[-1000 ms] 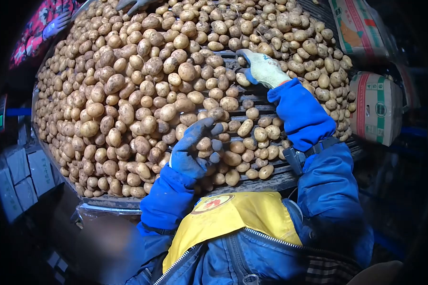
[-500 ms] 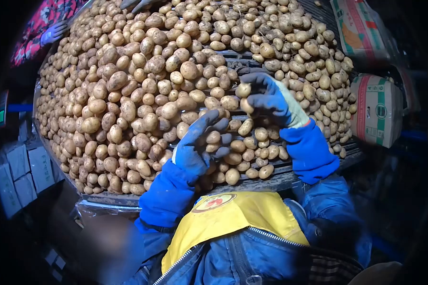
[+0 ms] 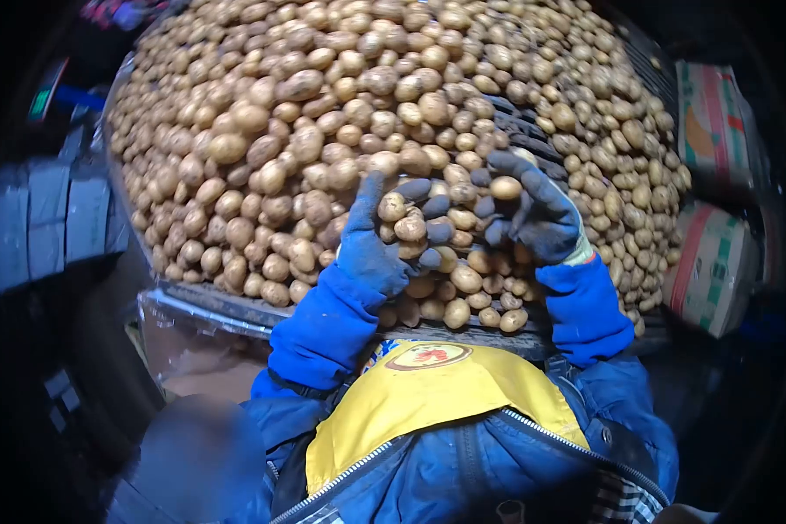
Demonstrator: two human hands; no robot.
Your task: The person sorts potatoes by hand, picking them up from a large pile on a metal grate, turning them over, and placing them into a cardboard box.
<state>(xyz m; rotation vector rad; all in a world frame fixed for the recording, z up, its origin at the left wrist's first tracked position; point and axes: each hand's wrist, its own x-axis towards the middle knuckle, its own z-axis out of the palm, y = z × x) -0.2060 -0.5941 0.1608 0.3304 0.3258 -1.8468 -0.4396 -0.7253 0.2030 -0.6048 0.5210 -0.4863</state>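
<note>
A broad heap of brown and yellow potatoes [image 3: 236, 175] covers the slatted dark surface [image 3: 528, 131] in front of me. In a blue, dirt-darkened glove, my left hand [image 3: 367, 249] is palm up with its fingers curled around a couple of potatoes [image 3: 410, 229]. To its right, my right hand [image 3: 546, 218], gloved the same way, grips a single small potato [image 3: 505, 188] between thumb and fingers. Both hands hover low over the near part of the heap, a short gap apart. Smaller potatoes [image 3: 465, 279] lie below and between them, close to the front edge.
Printed cartons [image 3: 716, 122] stand at the right edge, one a bit nearer [image 3: 712, 266]. Pale boxes [image 3: 48, 218] are stacked at the left. A plastic-lined cardboard box [image 3: 196, 341] sits below the surface's front-left edge. Part of another person's patterned sleeve [image 3: 96, 10] shows at the top left.
My view has shifted, so the heap sits further right. My left hand has turned palm up with potatoes in it. The right hand has lowered and still holds a potato.
</note>
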